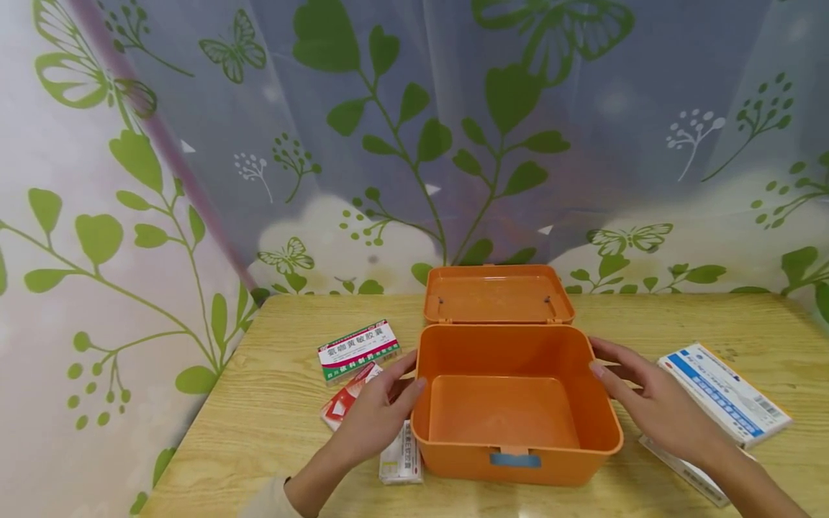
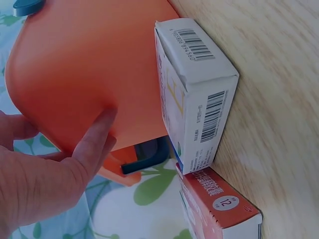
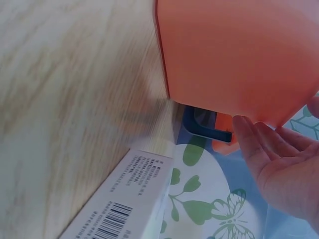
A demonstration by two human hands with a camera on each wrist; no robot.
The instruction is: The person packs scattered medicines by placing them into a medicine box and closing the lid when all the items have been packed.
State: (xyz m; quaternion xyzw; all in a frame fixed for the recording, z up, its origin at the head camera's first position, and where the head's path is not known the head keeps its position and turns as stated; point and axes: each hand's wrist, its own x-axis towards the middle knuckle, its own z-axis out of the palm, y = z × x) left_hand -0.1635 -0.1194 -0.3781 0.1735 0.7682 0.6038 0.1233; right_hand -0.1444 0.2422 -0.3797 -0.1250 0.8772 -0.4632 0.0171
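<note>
An orange plastic storage box (image 1: 518,464) with a blue front latch (image 1: 514,460) stands on the table, its lid (image 1: 499,295) tipped back. At its left side my left hand (image 1: 378,410) touches the wall and rim with fingers and thumb lightly extended. My right hand (image 1: 660,396) touches the right side and rim the same way. Close to the left hand lie a green-and-white medicine box (image 1: 359,350), a red medicine box (image 1: 346,396) and a small white medicine box (image 2: 199,94). Beside the right hand are a blue-and-white medicine box (image 1: 725,392) and another white box (image 1: 686,471), partly covered by the forearm.
The wooden table (image 1: 291,460) meets a curtain (image 1: 388,180) with green leaves and butterflies at its back edge. Behind the storage box a dark blue handle (image 3: 204,127) shows in the right wrist view. A patterned wall (image 1: 78,288) rises on the left.
</note>
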